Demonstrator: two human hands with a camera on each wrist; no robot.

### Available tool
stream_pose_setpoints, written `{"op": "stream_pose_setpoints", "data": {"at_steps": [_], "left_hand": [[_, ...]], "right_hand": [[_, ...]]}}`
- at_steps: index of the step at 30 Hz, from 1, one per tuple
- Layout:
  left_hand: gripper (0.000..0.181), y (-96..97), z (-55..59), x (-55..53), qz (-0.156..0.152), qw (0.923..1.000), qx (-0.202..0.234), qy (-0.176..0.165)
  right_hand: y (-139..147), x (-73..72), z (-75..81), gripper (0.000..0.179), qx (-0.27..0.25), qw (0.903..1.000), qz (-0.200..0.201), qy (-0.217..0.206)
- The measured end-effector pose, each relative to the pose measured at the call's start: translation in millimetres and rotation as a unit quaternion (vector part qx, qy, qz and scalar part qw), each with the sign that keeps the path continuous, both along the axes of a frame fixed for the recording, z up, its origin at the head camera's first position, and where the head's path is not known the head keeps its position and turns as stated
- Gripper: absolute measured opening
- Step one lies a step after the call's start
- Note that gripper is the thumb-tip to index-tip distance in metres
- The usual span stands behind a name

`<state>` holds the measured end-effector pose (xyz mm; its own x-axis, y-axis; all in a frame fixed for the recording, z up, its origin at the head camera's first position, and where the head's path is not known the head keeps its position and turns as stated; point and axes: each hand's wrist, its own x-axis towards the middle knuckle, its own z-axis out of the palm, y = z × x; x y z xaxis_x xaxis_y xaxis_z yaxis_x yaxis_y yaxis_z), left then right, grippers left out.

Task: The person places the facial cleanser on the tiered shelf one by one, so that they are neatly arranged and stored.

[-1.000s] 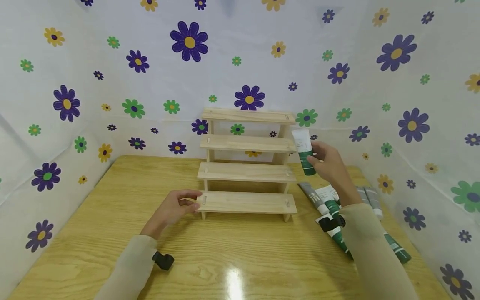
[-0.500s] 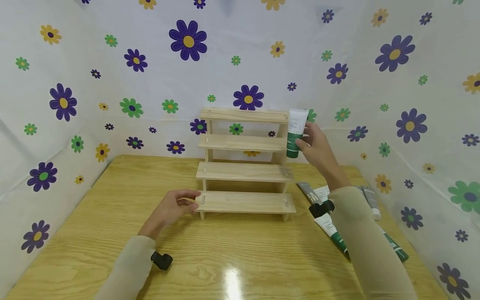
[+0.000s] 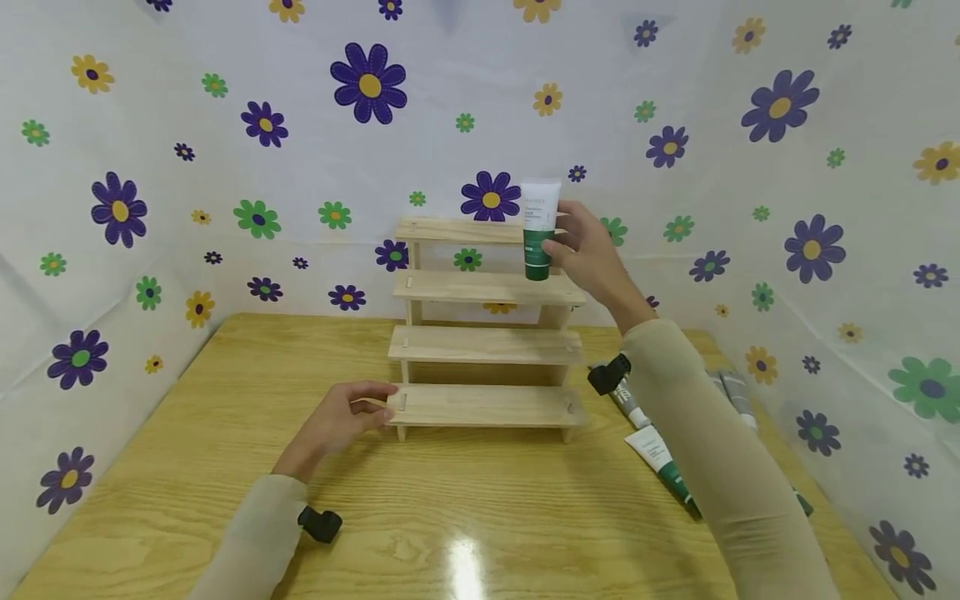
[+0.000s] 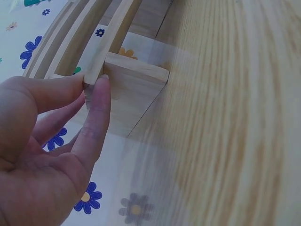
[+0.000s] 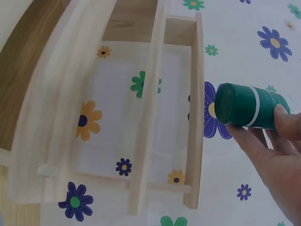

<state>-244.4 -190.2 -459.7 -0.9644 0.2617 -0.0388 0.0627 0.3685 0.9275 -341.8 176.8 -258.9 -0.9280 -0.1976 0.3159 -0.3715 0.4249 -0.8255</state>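
A pale wooden rack (image 3: pixel 487 345) with several stepped shelves stands on the table. My left hand (image 3: pixel 339 423) pinches the left end of its lowest shelf between thumb and fingers; the left wrist view shows the fingertips on that board's end (image 4: pixel 95 70). My right hand (image 3: pixel 592 252) holds a white and green squeeze tube (image 3: pixel 538 229) upright, cap down, in front of the right part of the top shelf. In the right wrist view the tube's green cap end (image 5: pixel 244 106) points toward the top board (image 5: pixel 195 117), apart from it.
On the wooden table (image 3: pixel 465 500), right of the rack, lie more tubes: a white and green one (image 3: pixel 663 468), a grey one (image 3: pixel 628 405) and another grey one (image 3: pixel 738 393). My right sleeve covers part of the pile. Flower-printed cloth (image 3: pixel 435 142) hangs behind and at both sides.
My right hand has carried the tube up and to the left, from beside the rack to in front of its top shelf, turning it upright. My left hand stays at the lowest shelf.
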Motion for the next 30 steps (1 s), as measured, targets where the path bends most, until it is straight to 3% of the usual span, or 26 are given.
{"op": "stream_pose_setpoints", "data": {"at_steps": [6, 16, 30], "left_hand": [[0.042, -2.1, 0.0, -0.8, -0.005, 1.0, 0.004, 0.005], [0.043, -2.5, -1.1, -1.3, -0.02, 0.9996, 0.015, 0.011], [0.042, -1.6, 1.1, -0.6, -0.017, 0.9998, 0.006, 0.011]], "right_hand": [[-17, -12.6, 10.6, 0.055, -0.022, 0.9994, 0.026, 0.0], [-35, -26.3, 15.2, 0.055, -0.06, 0.998, 0.016, -0.002], [-56, -48.8, 19.2, 0.053, -0.063, 0.9979, 0.015, 0.0]]}}
